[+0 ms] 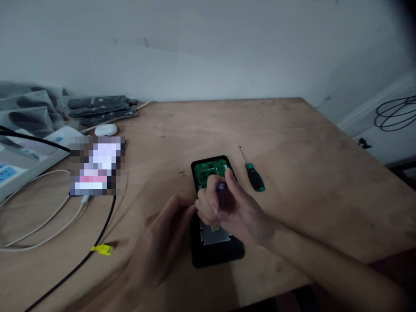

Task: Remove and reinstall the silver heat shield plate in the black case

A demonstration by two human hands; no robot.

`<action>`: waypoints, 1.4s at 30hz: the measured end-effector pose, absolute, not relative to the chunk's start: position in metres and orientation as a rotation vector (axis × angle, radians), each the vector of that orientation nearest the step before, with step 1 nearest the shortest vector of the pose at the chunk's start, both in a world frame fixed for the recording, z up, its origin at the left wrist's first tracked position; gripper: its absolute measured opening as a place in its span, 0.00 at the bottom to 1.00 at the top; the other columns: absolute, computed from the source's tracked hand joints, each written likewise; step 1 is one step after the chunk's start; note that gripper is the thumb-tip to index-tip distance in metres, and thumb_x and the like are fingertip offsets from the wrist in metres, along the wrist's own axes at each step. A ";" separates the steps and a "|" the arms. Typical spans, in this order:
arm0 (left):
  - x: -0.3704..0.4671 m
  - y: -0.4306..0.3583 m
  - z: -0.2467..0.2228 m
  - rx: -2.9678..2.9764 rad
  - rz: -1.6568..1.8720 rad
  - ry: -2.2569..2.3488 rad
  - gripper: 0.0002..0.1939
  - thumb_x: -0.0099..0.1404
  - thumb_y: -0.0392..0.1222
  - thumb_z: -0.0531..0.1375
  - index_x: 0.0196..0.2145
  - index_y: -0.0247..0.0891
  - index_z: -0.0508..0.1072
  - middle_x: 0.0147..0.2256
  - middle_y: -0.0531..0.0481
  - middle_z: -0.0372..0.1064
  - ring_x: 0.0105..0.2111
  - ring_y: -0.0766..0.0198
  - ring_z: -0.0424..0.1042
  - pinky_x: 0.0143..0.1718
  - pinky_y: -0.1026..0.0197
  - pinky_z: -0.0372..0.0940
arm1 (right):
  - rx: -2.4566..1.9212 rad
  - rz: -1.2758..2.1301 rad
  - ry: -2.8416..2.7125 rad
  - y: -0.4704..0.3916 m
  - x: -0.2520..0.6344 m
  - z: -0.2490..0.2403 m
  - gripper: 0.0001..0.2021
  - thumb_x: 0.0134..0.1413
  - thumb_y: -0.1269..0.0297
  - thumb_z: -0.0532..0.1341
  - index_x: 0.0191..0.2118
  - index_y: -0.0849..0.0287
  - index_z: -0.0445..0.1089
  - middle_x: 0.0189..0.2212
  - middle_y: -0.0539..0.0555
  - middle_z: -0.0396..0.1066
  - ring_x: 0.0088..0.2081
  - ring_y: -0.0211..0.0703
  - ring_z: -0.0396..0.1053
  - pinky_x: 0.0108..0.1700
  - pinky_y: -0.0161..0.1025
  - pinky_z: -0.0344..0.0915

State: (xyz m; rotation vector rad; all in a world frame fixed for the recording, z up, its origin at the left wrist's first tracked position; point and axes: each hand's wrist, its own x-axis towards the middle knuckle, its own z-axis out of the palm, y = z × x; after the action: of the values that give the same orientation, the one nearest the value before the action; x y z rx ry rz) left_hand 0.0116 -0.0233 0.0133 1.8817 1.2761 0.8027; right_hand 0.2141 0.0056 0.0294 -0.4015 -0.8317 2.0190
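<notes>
An opened black handheld device (217, 255) lies on the table with a green circuit board (203, 171) at its far end and a silver metal plate (216, 236) nearer me. My right hand (227, 201) is closed around a dark purple screwdriver handle (222, 193), held upright over the board; its shaft and tip are hidden. At the device's left edge, my left hand (167, 225) has thumb and forefinger pinched together, slightly blurred; whatever they hold cannot be seen. Several tiny screws (182, 173) lie left of the device. A green-and-black screwdriver (255, 177) rests to its right.
On the left lie a lit phone (97, 167) with a white cable, a white earbud case (106, 129) and a power strip (19, 160). A black cable (97, 238) with a yellow tag crosses the front left. Plastic-wrapped dark items (100, 108) sit by the wall.
</notes>
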 end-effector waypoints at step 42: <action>0.012 -0.018 0.015 1.830 0.840 1.295 0.10 0.76 0.44 0.66 0.51 0.57 0.85 0.48 0.58 0.84 0.43 0.63 0.85 0.42 0.65 0.78 | -0.348 1.925 -0.635 0.021 0.228 0.043 0.37 0.74 0.33 0.52 0.20 0.55 0.47 0.20 0.48 0.44 0.26 0.43 0.43 0.32 0.43 0.49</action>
State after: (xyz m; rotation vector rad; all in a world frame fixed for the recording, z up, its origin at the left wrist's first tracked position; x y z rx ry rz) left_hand 0.0125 -0.0178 0.0154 1.8296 1.2952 0.8399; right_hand 0.2283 0.0206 0.0434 -0.3483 -0.6354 1.9246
